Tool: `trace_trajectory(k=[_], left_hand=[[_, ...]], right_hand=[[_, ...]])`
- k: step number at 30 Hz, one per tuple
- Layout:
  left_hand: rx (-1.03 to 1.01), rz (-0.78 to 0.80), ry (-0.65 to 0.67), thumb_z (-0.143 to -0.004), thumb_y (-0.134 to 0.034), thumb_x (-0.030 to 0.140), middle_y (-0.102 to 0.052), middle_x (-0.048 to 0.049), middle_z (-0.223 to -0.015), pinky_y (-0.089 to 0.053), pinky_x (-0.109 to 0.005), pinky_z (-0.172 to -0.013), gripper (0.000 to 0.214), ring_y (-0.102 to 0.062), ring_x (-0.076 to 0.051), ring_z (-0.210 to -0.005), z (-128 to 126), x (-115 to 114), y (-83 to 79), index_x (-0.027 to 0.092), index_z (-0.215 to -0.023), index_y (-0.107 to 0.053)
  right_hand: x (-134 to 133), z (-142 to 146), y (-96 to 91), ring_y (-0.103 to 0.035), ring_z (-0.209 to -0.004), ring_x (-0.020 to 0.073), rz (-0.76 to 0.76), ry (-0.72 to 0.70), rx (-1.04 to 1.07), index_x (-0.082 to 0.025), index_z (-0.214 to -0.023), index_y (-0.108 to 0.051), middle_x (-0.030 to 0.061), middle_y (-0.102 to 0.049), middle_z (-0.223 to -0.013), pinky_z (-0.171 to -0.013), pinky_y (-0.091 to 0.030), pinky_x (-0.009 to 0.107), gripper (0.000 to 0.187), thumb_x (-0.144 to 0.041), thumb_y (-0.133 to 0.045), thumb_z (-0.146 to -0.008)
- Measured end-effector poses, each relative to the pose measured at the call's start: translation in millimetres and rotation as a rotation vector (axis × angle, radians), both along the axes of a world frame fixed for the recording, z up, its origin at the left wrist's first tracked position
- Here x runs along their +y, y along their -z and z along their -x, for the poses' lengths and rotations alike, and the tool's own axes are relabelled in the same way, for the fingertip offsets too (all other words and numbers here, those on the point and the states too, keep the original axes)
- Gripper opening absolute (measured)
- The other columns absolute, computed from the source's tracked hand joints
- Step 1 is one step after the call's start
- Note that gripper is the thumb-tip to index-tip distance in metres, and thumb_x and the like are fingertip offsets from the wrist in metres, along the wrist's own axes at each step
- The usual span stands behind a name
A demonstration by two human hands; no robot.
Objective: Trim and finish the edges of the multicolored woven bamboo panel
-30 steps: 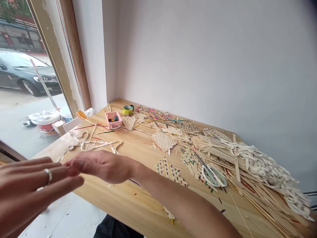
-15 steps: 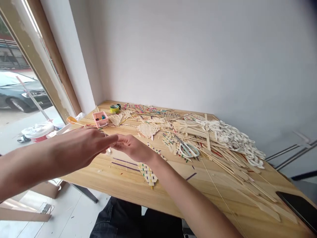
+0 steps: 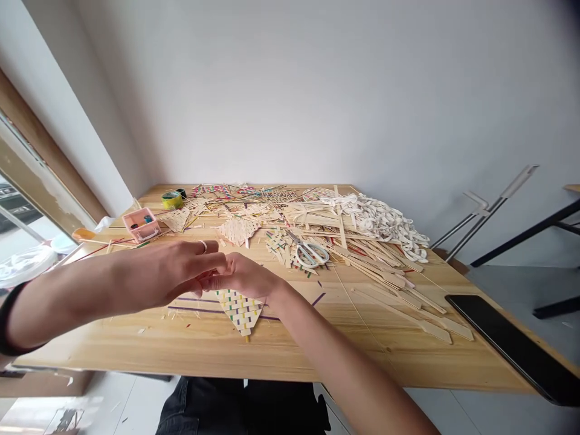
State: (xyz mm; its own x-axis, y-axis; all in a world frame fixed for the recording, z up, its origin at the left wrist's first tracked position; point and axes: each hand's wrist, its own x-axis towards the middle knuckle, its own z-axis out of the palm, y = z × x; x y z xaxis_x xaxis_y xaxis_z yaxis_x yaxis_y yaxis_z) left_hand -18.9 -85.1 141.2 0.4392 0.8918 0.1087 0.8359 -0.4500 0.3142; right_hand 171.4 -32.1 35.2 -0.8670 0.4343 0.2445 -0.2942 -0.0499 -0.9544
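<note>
My left hand (image 3: 174, 275), a ring on one finger, and my right hand (image 3: 247, 275) meet fingertip to fingertip just above the wooden table (image 3: 281, 356). Both sets of fingers are pinched together where they touch, and anything between them is too small to see. Directly below them lies a small woven bamboo piece (image 3: 240, 309) with coloured strips, pointed toward me. Thin purple strips (image 3: 190, 300) lie flat beside it.
White-handled scissors (image 3: 310, 254) rest on a heap of bamboo strips (image 3: 389, 275). Behind are more woven pieces (image 3: 238, 229), a pile of white loops (image 3: 385, 219), a pink box (image 3: 141, 223) and tape rolls (image 3: 172, 198). A black phone (image 3: 512, 344) lies at the right edge.
The view has swung right, away from the window. My hands have come in over the table and closed together above the woven piece.
</note>
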Motion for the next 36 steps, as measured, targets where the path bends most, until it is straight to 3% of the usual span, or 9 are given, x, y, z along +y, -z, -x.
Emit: trace_trajectory(k=[4, 6, 9, 15, 18, 21, 25, 30, 36], left_hand=[[0.046, 0.080, 0.300, -0.096, -0.055, 0.035, -0.070, -0.0072, -0.124, -0.057, -0.036, -0.090, 0.032, -0.071, -0.025, -0.102, -26, 11, -15.3, 0.029, -0.119, -0.075], [-0.064, -0.207, 0.260, -0.100, -0.054, 0.035, -0.062, -0.0073, -0.135, -0.054, -0.035, -0.095, 0.030, -0.065, -0.024, -0.115, -24, 10, -14.1, 0.026, -0.123, -0.070], [-0.226, -0.441, 0.032, -0.103, -0.061, 0.033, -0.066, -0.0033, -0.108, -0.050, -0.033, -0.088, 0.014, -0.063, -0.020, -0.099, -15, 0, 9.8, 0.023, -0.111, -0.064], [-0.491, 0.051, -0.107, -0.102, -0.058, 0.049, -0.073, -0.0062, -0.106, -0.056, -0.032, -0.079, 0.026, -0.067, -0.022, -0.095, -33, -19, 97.7, 0.025, -0.106, -0.067], [-0.549, 0.267, -0.138, -0.103, -0.055, 0.053, -0.070, -0.0092, -0.124, -0.057, -0.030, -0.078, 0.034, -0.066, -0.025, -0.110, -47, -19, 120.0, 0.027, -0.123, -0.063], [-0.554, 0.407, -0.101, -0.103, -0.051, 0.056, -0.071, -0.0056, -0.106, -0.053, -0.028, -0.073, 0.038, -0.065, -0.021, -0.093, -50, -11, 124.0, 0.027, -0.126, -0.062], [-0.481, 0.500, -0.007, -0.106, -0.042, 0.059, -0.049, 0.0034, -0.069, -0.042, -0.024, -0.062, 0.048, -0.045, -0.015, -0.066, -41, 7, 114.6, 0.021, -0.084, -0.063], [-0.499, 0.443, -0.037, -0.102, -0.048, 0.061, -0.063, 0.0000, -0.076, -0.048, -0.022, -0.065, 0.047, -0.056, -0.017, -0.073, -22, 36, 107.6, 0.023, -0.088, -0.072], [-0.523, 0.434, -0.172, -0.099, -0.052, 0.063, -0.077, -0.0013, -0.096, -0.054, -0.027, -0.087, 0.044, -0.067, -0.023, -0.094, -3, 49, 133.6, 0.028, -0.093, -0.079]], right_hand=[[4, -22, 1.5, -0.062, -0.086, 0.0155, 0.008, 0.048, -0.047, -0.019, -0.090, -0.073, 0.0009, -0.069, -0.090, -0.087, -0.046, 0.032, 0.023, -0.039, -0.081, -0.087], [5, -33, 4.9, -0.059, -0.081, 0.0142, 0.042, 0.163, -0.053, -0.018, -0.091, -0.072, 0.0004, -0.066, -0.088, -0.082, -0.044, 0.030, 0.026, -0.042, -0.081, -0.087], [5, -50, 14.5, -0.051, -0.071, 0.0114, 0.141, 0.355, -0.002, -0.018, -0.088, -0.070, -0.0027, -0.059, -0.079, -0.072, -0.040, 0.027, 0.031, -0.045, -0.083, -0.085], [4, -72, 31.9, -0.043, -0.063, 0.0098, 0.211, 0.478, -0.011, -0.017, -0.088, -0.066, -0.0036, -0.054, -0.073, -0.062, -0.032, 0.026, 0.034, -0.048, -0.081, -0.088], [7, -75, 31.5, -0.046, -0.064, 0.0102, 0.163, 0.492, -0.040, -0.017, -0.089, -0.065, -0.0016, -0.060, -0.076, -0.062, -0.035, 0.026, 0.035, -0.049, -0.078, -0.090], [14, -78, 26.6, -0.049, -0.065, 0.0109, 0.089, 0.470, -0.090, -0.017, -0.089, -0.063, 0.0003, -0.064, -0.078, -0.063, -0.039, 0.026, 0.034, -0.049, -0.075, -0.093], [29, -87, 21.7, -0.053, -0.068, 0.0115, 0.089, 0.461, -0.125, -0.017, -0.091, -0.062, 0.0005, -0.064, -0.080, -0.064, -0.041, 0.026, 0.031, -0.045, -0.076, -0.092], [43, -97, 32.2, -0.052, -0.066, 0.0109, 0.100, 0.546, -0.021, -0.018, -0.091, -0.064, -0.0031, -0.057, -0.076, -0.066, -0.042, 0.026, 0.025, -0.040, -0.075, -0.094], [43, -104, 50.9, -0.055, -0.070, 0.0119, 0.198, 0.573, 0.038, -0.020, -0.094, -0.066, -0.0022, -0.057, -0.078, -0.069, -0.044, 0.027, 0.021, -0.039, -0.073, -0.098]])
